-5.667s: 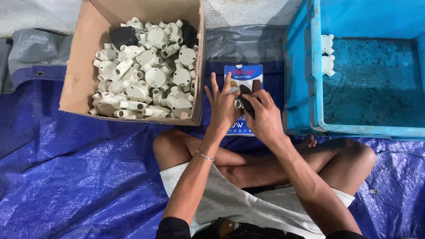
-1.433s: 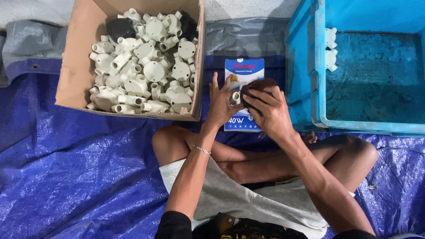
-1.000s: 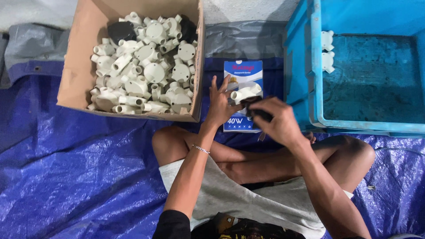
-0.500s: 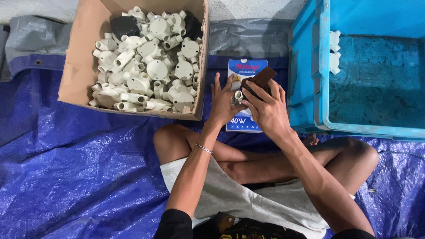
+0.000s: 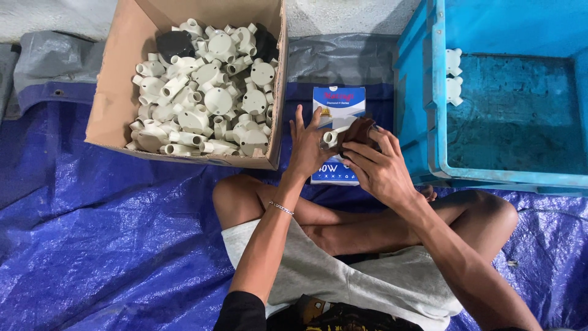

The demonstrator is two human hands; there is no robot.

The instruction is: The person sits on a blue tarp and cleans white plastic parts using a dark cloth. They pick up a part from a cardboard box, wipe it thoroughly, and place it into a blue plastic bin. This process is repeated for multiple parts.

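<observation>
The left hand point(image 5: 306, 147) and right hand point(image 5: 376, 168) hold a white pipe piece point(image 5: 335, 136) with a brown lid point(image 5: 358, 130) — between a cardboard box point(image 5: 116, 104) of white pieces and a blue crate point(image 5: 422, 122).

left hand point(image 5: 306, 150) open-fingered, right hand point(image 5: 376, 168) curled

Informal floor workspace, small workshop or storeroom type: blue tarp point(image 5: 92, 245) spread across the ground, cardboard box point(image 5: 122, 92) of white plastic conduit fittings point(image 5: 208, 92) upper left, blue plastic crate point(image 5: 429, 92) at right, person seated cross-legged.
</observation>
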